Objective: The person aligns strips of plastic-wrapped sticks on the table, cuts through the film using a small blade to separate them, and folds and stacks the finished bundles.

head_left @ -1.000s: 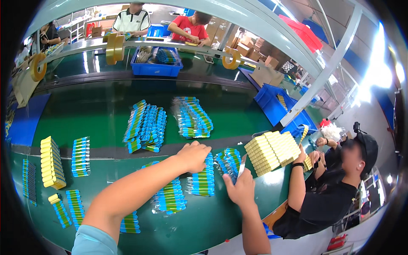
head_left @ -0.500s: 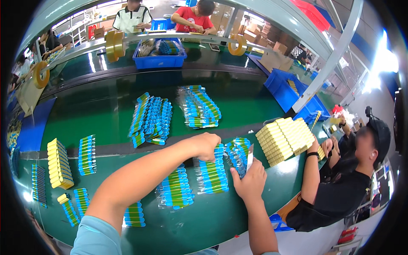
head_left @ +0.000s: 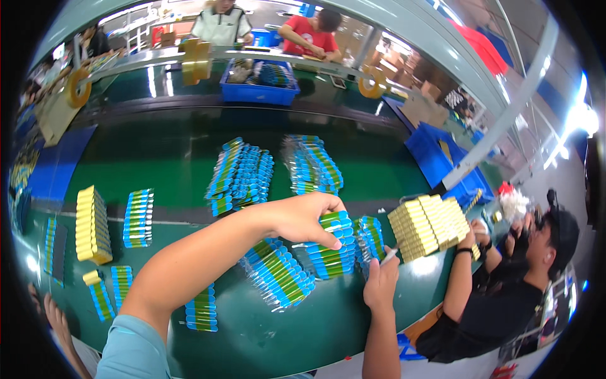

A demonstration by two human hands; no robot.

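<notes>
Since half a second ago, the left hand (head_left: 303, 218) has closed its fingers (head_left: 328, 239) on the blue-green packet row (head_left: 331, 252) while the right hand (head_left: 380, 284) beside it pinches a thin white stick (head_left: 389, 255).

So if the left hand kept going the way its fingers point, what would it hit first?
Probably nothing new: the left hand already has its fingertips on the blue and green pack bundle. Past that lies the next bundle, then the yellow box stack, though depth is unclear.

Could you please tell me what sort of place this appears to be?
Probably a factory packing line: a long green conveyor table covered in bagged blue-and-green tubes, a stack of yellow boxes, and seated workers alongside.
</notes>
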